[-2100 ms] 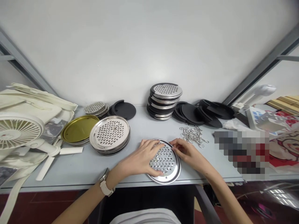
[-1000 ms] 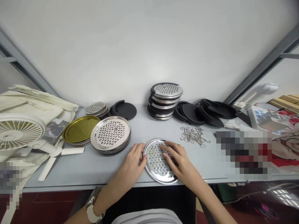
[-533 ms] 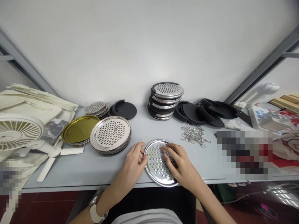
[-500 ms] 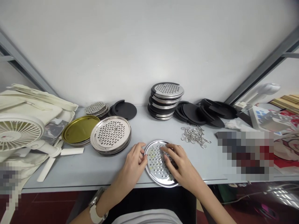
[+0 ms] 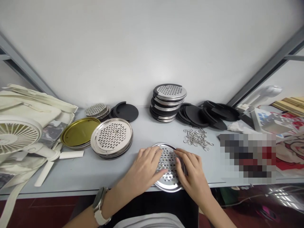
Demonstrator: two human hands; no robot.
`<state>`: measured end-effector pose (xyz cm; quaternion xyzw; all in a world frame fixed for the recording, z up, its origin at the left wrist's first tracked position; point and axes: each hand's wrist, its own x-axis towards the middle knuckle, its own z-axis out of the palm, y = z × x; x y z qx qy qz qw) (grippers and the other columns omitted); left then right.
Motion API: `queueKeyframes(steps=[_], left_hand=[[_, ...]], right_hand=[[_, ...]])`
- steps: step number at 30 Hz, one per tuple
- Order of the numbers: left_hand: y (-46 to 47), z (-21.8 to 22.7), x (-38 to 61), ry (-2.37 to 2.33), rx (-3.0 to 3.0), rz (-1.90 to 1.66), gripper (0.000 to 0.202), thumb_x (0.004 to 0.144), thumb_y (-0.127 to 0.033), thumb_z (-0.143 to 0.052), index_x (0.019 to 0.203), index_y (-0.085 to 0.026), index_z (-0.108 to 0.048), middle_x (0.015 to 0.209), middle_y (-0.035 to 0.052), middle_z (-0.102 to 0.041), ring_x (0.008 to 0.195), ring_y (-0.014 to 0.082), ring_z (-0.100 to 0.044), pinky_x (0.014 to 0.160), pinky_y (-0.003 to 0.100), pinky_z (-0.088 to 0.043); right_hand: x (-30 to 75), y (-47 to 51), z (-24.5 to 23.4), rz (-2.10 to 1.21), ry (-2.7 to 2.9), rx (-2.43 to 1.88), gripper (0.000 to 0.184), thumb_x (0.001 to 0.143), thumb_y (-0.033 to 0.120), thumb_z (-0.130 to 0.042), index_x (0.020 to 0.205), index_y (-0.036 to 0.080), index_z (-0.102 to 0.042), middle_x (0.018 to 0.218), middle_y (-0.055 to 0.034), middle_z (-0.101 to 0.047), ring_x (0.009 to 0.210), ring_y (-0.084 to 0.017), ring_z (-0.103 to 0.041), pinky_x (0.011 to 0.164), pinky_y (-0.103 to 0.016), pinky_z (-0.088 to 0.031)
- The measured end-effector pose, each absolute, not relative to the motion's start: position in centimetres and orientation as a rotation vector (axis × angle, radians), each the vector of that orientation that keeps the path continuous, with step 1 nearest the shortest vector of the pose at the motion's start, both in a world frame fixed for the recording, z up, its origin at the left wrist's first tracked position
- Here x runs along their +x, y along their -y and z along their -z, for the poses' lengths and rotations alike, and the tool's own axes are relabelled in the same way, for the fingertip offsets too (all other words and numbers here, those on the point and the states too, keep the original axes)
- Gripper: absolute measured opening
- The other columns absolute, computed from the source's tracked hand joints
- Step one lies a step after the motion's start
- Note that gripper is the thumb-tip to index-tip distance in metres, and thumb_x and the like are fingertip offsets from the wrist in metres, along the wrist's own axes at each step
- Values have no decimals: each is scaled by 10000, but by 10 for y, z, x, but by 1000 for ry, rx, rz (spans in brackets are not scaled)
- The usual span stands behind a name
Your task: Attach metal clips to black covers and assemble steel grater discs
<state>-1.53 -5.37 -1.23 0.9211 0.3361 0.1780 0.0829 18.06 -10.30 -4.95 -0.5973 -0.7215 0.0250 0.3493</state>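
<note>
Left hand (image 5: 144,171): yours lies widely spread over the grater (image 5: 169,164).
Right hand (image 5: 193,171): yours curves at its right side; if gripping, I cannot tell.
Grater: at the front of the desk (image 5: 147,133).

You had a round metal grater plate (image 5: 169,164) in front of you, lying face up on the grey table (image 5: 95,172), its near rim reaching the table's front edge. It was shiny silver, with a raised rim around a perforated middle. Rows of small holes ran across it, bright reflections showed toward its near side, and its left and right sides were partly covered.
</note>
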Motion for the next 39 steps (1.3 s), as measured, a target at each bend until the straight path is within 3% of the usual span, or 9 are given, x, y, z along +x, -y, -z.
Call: queueKeyframes(steps=[4,7,19,25,32,39], left_hand=[[42,8,-7,-706,2754,-465,970,717,-765,-517,1413,-140,-261,1420,186,-392,1329,340,-329,1070,476,-290],[36,10,-3,-690,2705,-442,1072,632,-800,-562,1419,-134,-267,1416,200,-387,1324,362,-330,1080,500,-272],[40,12,-1,-665,2632,-368,1163,555,-663,-724,1448,-119,-215,1415,209,-351,1320,396,-292,1084,547,-264],[38,11,4,-660,2604,-427,1105,497,-599,-758,1377,-109,-306,1295,181,-445,1226,375,-382,1069,526,-283],[40,11,5,-658,2652,-443,969,517,-600,-751,1287,-115,-419,1229,160,-503,1177,346,-429,1062,495,-297],[40,15,-2,-635,2689,-423,996,596,-658,-698,1360,-107,-376,1368,188,-435,1296,351,-347,1091,507,-274]], right_hand=[[179,109,50,-91,1894,-1617,244,954,251,-400,1190,224,-457,1138,-113,-605,1046,-285,-538,885,-462,-366],[177,110,51,-134,1897,-1654,260,958,274,-390,1209,223,-440,1177,-115,-588,1036,-291,-525,864,-460,-363],[179,109,54,-236,1888,-1634,266,975,248,-349,1230,239,-424,1122,-95,-603,915,-258,-517,810,-433,-344],[181,111,57,-136,1869,-1628,258,973,238,-357,1209,208,-455,1054,-84,-629,855,-231,-525,794,-405,-337],[180,110,54,-99,1912,-1608,265,972,218,-365,1178,211,-532,1088,-57,-646,875,-219,-521,805,-392,-307],[180,111,59,-79,1908,-1596,315,958,201,-376,1225,210,-542,1074,-68,-630,900,-231,-510,789,-393,-325]])
